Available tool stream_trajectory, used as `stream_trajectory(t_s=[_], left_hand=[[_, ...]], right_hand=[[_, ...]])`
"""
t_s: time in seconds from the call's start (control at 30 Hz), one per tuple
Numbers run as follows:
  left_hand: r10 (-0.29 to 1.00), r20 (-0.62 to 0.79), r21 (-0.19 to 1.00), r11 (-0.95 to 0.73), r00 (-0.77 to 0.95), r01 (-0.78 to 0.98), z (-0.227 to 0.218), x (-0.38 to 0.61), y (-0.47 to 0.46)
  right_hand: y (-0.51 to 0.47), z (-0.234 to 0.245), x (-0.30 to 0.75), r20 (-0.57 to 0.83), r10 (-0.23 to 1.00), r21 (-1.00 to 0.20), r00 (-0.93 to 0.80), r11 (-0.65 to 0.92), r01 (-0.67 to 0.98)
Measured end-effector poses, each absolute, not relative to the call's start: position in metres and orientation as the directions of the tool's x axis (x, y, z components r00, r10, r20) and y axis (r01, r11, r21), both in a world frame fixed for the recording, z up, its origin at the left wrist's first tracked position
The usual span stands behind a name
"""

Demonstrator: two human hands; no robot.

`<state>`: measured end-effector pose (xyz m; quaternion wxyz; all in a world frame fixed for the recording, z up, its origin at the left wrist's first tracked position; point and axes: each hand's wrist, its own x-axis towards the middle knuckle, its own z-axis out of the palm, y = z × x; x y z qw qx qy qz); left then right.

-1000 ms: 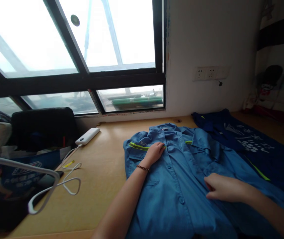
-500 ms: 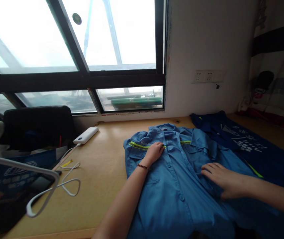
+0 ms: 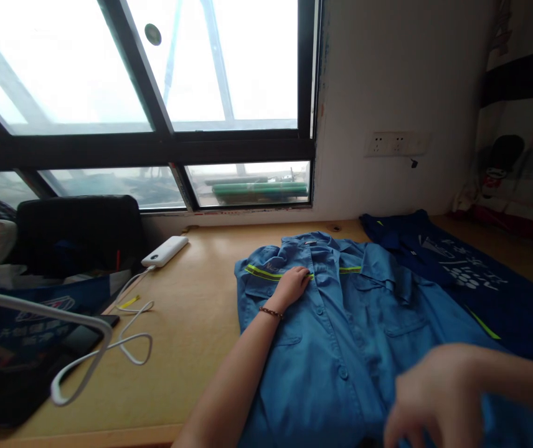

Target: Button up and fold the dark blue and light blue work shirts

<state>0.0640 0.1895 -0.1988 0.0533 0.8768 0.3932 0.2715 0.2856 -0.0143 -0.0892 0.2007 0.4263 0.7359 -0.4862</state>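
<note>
A light blue work shirt point(image 3: 313, 348) lies front up, with a buttoned placket, chest pockets and lime stripes. My left hand point(image 3: 293, 286) rests on its chest by the placket, palm down, fingers close together and slightly bent over the stripe. A brown beaded bracelet point(image 3: 272, 312) circles that wrist. Lower down on the right, my right hand point(image 3: 439, 392) is over the shirt's side, fingers pointing down. Motion blurs it, so its grip and any contact with the cloth are unclear.
A dark blue printed garment point(image 3: 467, 267) lies at the right on the wooden table point(image 3: 192, 348). To the left are a white power bank point(image 3: 165, 251) and a looped white cable point(image 3: 131, 336). Bags point(image 3: 51, 323) stand beyond the left edge. A window point(image 3: 229, 74) is behind.
My right hand has lifted off the shirt's right chest area and moved down toward me, uncovering a lower pocket. My left hand stays put. The view has shifted slightly.
</note>
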Motion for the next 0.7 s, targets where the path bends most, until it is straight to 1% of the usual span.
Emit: stream_trajectory(t_s=[0.03,0.07,0.1,0.13,0.17,0.2,0.23,0.27,0.3,0.37,0.47,0.53,0.57,0.63,0.7], left_hand=[[0.719,0.433,0.308,-0.684,0.543,0.661,-0.199,0.064,0.189],[0.720,0.434,0.309,-0.684,0.542,0.661,-0.198,0.064,0.189],[0.720,0.435,0.310,-0.684,0.541,0.661,-0.197,0.065,0.189],[0.721,0.435,0.312,-0.683,0.540,0.660,-0.197,0.065,0.189],[0.722,0.434,0.315,-0.682,0.539,0.660,-0.196,0.065,0.188],[0.723,0.432,0.318,-0.681,0.539,0.660,-0.195,0.066,0.188],[0.724,0.429,0.320,-0.681,0.540,0.659,-0.195,0.066,0.188],[0.725,0.427,0.321,-0.680,0.540,0.659,-0.195,0.066,0.188],[0.725,0.426,0.322,-0.680,0.540,0.659,-0.195,0.067,0.188],[0.724,0.428,0.321,-0.681,0.540,0.658,-0.195,0.067,0.189],[0.718,0.430,0.314,-0.688,0.547,0.655,-0.196,0.067,0.191],[0.713,0.430,0.308,-0.693,0.554,0.652,-0.196,0.068,0.192],[0.712,0.430,0.307,-0.694,0.556,0.652,-0.196,0.068,0.192],[0.714,0.427,0.308,-0.692,0.555,0.653,-0.196,0.070,0.192],[0.720,0.424,0.315,-0.686,0.550,0.656,-0.195,0.071,0.192]], right_hand=[[0.006,-0.087,0.280,-0.709,0.392,-0.617,-0.586,0.057,0.785],[0.028,-0.088,0.276,-0.684,0.458,-0.643,-0.567,-0.012,0.766],[0.052,-0.093,0.273,-0.614,0.625,-0.623,-0.483,-0.008,0.782],[0.076,-0.103,0.272,-0.431,0.829,-0.574,-0.357,0.053,0.817],[0.098,-0.115,0.271,-0.192,0.946,-0.507,-0.260,0.131,0.852],[0.119,-0.130,0.270,0.037,0.981,-0.452,-0.191,0.187,0.872],[0.136,-0.146,0.268,0.189,0.965,-0.433,-0.181,0.248,0.867],[0.149,-0.162,0.265,0.261,0.944,-0.437,-0.203,0.303,0.847],[0.160,-0.177,0.261,0.282,0.930,-0.446,-0.235,0.344,0.826],[0.171,-0.200,0.253,0.257,0.918,-0.433,-0.302,0.389,0.813],[0.177,-0.217,0.246,0.243,0.903,-0.413,-0.354,0.427,0.805],[0.181,-0.220,0.250,0.292,0.891,-0.491,-0.347,0.451,0.745],[0.183,-0.220,0.253,0.326,0.894,-0.552,-0.307,0.444,0.706],[0.188,-0.222,0.260,0.359,0.922,-0.686,-0.148,0.368,0.628],[0.193,-0.225,0.265,0.326,0.945,-0.795,0.017,0.265,0.545]])
